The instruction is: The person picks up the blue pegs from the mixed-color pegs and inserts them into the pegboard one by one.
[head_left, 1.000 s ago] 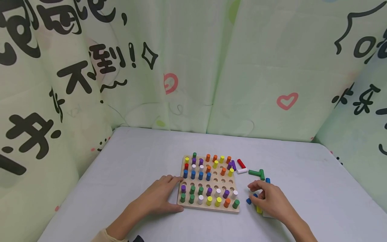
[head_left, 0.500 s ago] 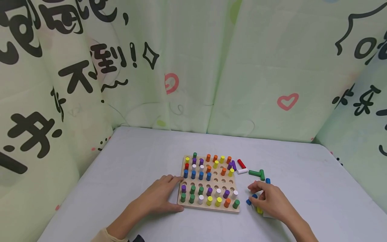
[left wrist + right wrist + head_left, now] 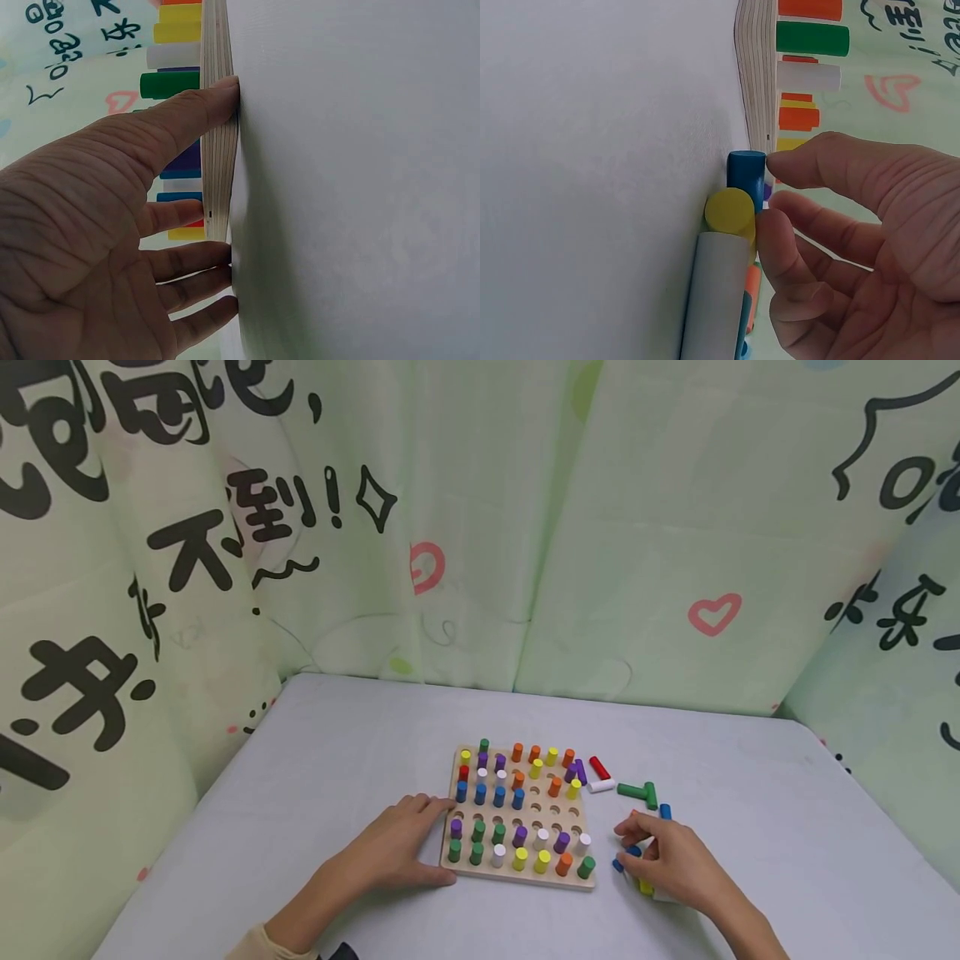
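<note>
A wooden pegboard (image 3: 517,878) lies on the table, with colored pegs standing in many of its holes. My left hand (image 3: 397,843) rests against its near left corner, thumb at the front edge and a fingertip at the left side. In the left wrist view, the straight thumb (image 3: 191,109) lies along the board's edge. My right hand (image 3: 678,860) is right of the board, thumb and index finger apart. Close to those fingertips is a blue peg (image 3: 745,174). A yellow peg (image 3: 730,211) and a white peg (image 3: 718,292) lie beside it, partly under the hand in the head view.
Past the board's right side lie loose pegs: a red peg (image 3: 599,767), a white one, a purple peg (image 3: 581,770) and two green pegs (image 3: 632,791). Another blue peg (image 3: 665,811) lies just beyond my right hand. A printed curtain (image 3: 615,568) surrounds the table's back and sides.
My right thumb and index finger have spread slightly wider beside the blue peg. My left hand and the board keep their places.
</note>
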{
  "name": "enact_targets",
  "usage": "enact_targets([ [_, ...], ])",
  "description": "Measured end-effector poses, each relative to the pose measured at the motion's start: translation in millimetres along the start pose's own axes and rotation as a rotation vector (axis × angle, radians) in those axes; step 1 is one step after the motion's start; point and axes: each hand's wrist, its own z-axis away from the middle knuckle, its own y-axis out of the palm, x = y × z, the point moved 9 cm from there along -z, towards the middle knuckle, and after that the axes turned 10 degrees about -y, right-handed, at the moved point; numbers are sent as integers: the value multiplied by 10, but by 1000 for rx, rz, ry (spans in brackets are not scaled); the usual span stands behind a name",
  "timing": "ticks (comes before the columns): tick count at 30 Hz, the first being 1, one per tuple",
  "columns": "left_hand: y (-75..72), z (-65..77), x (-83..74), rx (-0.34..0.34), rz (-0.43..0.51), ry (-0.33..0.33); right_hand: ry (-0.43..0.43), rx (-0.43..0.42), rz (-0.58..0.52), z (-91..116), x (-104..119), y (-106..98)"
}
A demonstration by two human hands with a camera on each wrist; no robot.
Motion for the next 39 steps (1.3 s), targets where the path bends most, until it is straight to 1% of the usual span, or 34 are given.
enact_targets([
  [10, 5, 12, -14, -1, -7, 10, 18, -18, -3, -2, -26, 29],
  [14, 11, 16, -13, 3, -6, 4, 31, -28, 0, -17, -26, 39],
  [20, 17, 16, -15, 6, -5, 3, 9, -25, 27, -33, -14, 23],
  [25, -10, 21, -21, 6, 0, -9, -12, -9, 25, -45, -13, -5],
  [32, -26, 27, -18, 0, 4, -9, -62, 43, -8, -42, 4, -10],
  [35, -22, 28, -14, 1, 6, -8, -62, 51, -20, -37, -5, -9],
  [39, -14, 25, -15, 4, 7, -10, -40, 49, -17, -36, -30, 7],
])
